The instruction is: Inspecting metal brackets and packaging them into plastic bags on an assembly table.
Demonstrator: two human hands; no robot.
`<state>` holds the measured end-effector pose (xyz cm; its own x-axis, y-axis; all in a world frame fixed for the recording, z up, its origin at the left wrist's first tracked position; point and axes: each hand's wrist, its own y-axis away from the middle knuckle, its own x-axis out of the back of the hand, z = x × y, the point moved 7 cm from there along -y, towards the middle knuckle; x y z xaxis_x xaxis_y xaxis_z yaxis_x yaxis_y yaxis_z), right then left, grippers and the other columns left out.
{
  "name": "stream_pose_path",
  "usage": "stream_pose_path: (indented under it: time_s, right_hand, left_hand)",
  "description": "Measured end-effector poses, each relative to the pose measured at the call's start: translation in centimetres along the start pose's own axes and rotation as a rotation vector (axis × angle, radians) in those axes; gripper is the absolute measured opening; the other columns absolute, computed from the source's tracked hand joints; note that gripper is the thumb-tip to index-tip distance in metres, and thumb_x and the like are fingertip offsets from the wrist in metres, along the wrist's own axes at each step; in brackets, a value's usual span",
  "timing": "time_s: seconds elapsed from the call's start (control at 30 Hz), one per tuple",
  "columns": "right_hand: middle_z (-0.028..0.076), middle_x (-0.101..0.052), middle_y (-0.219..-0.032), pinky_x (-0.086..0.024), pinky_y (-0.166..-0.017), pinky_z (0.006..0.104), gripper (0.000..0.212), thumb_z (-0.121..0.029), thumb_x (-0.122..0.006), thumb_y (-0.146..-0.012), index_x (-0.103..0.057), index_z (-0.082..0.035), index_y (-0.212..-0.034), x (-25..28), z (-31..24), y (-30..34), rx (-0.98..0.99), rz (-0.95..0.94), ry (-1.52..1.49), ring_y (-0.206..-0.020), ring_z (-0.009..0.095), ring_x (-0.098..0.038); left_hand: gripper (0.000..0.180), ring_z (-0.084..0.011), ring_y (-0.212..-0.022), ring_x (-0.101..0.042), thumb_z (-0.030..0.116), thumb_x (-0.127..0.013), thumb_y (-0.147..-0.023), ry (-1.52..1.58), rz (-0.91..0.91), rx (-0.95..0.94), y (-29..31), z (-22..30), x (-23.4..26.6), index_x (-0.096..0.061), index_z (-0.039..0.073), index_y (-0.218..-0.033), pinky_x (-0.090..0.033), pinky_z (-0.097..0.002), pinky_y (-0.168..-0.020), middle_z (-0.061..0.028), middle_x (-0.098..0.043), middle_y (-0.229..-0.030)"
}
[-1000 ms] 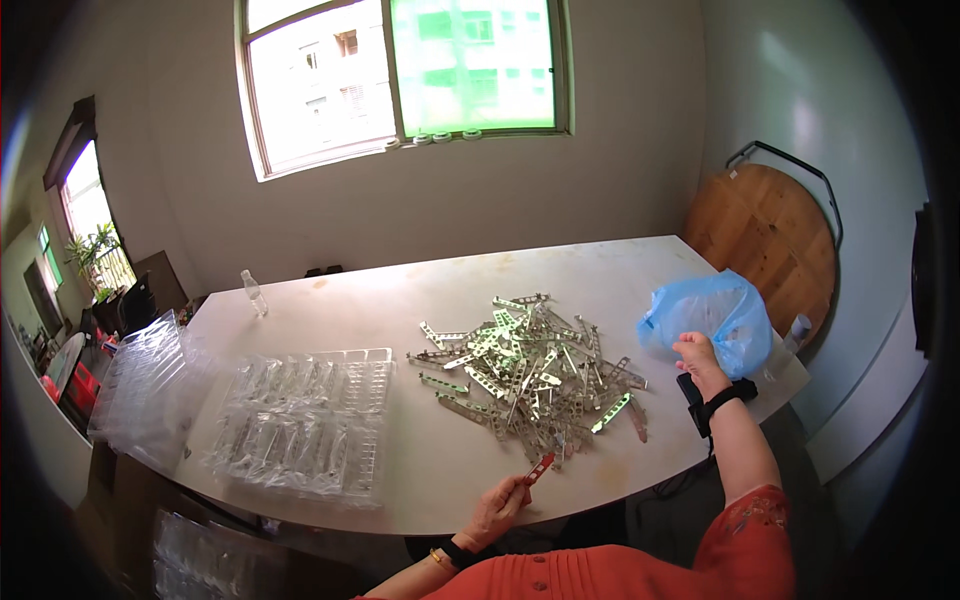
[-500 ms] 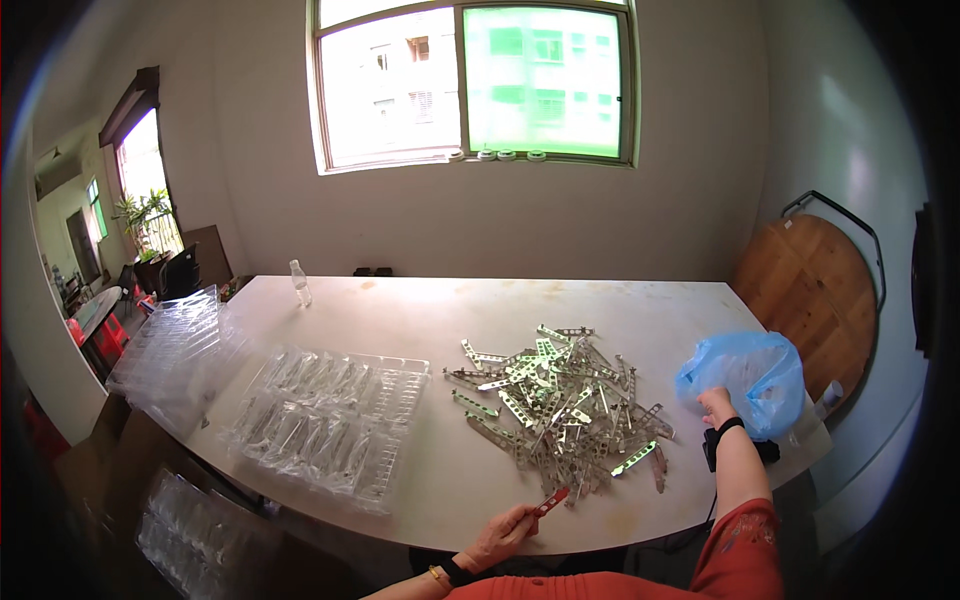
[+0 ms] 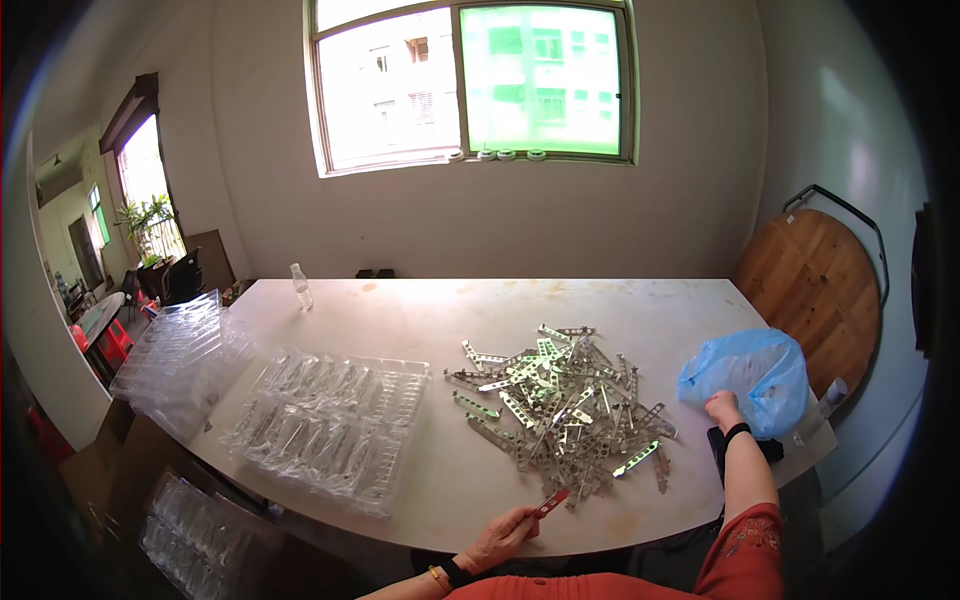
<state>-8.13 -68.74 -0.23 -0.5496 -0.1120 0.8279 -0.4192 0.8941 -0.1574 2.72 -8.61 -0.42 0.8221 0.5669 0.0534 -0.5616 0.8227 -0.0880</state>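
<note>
My left hand, by the near edge of the table, is closed around one end of a flat metal bracket with holes along it; the bracket looks reddish. Beyond it spreads a loose pile of similar silvery metal brackets, some shining green. On the right, my right hand is at the near left side of a crumpled blue plastic bag. Its fingers are curled closed, and whatever they grip is too small or hidden to make out. Inside the blue bag lies clear, filmy material.
Left of the pile, a clear plastic tray holds rows of bagged pieces. Stacked clear trays stand at the left edge, with another filled tray lower down. A clear bottle is at the far left; a round wooden tabletop leans right.
My right hand has shifted slightly right and down at the blue bag, its fingers now more curled. My left hand still holds the bracket in the same place.
</note>
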Motion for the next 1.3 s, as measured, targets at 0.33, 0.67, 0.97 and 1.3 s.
stream_pose_path:
  time_s: [0.33, 0.67, 0.97, 1.3]
  right_hand:
    - [0.018, -0.07, -0.083, -0.055, -0.05, 0.0384, 0.019, -0.008, -0.056, -0.091, -0.065, -0.003, -0.107, 2.0, -0.8, 1.0, -0.2, 0.017, -0.389, -0.057, 0.026, -0.068]
    - [0.018, -0.067, -0.076, -0.049, -0.038, 0.0368, 0.054, -0.002, -0.043, -0.094, -0.033, -0.012, -0.147, 0.9, -4.0, 5.1, -0.38, -0.119, -0.394, -0.048, 0.026, -0.064]
    - [0.014, -0.065, -0.058, -0.051, -0.048, 0.0414, 0.018, -0.014, -0.058, -0.085, -0.064, -0.003, -0.073, 2.1, -5.6, 3.5, -0.148, 0.141, -0.402, -0.05, 0.029, -0.066]
    - [0.022, -0.069, -0.101, -0.051, -0.079, 0.0522, 0.019, -0.022, -0.054, -0.097, -0.061, -0.006, -0.105, 6.2, -6.1, 4.1, 0.031, 0.556, -0.183, -0.097, 0.043, -0.065]
  left_hand:
    - [0.022, -0.0133, -0.08, -0.058, 0.014, -0.049, -0.106, -0.002, 0.012, -0.043, -0.1, -0.2, -0.1, -0.058, 0.0, -0.12, -0.05, -0.0273, -0.079, -0.0037, -0.061, -0.087]
    - [0.022, -0.0091, -0.083, -0.057, 0.012, -0.049, -0.107, 0.042, 0.008, -0.029, 0.0, -1.5, 0.1, -0.058, 0.001, -0.123, -0.049, -0.0248, -0.08, -0.0007, -0.06, -0.088]
    - [0.023, -0.0082, -0.084, -0.057, 0.014, -0.048, -0.108, 0.006, 0.045, 0.061, 0.3, -0.2, 0.8, -0.059, 0.0, -0.122, -0.048, -0.0238, -0.081, -0.0002, -0.061, -0.09]
    - [0.02, -0.0084, -0.08, -0.056, 0.011, -0.049, -0.107, 0.012, 0.061, 0.074, 0.2, 0.8, 0.3, -0.059, -0.001, -0.118, -0.047, -0.0232, -0.077, -0.0009, -0.061, -0.085]
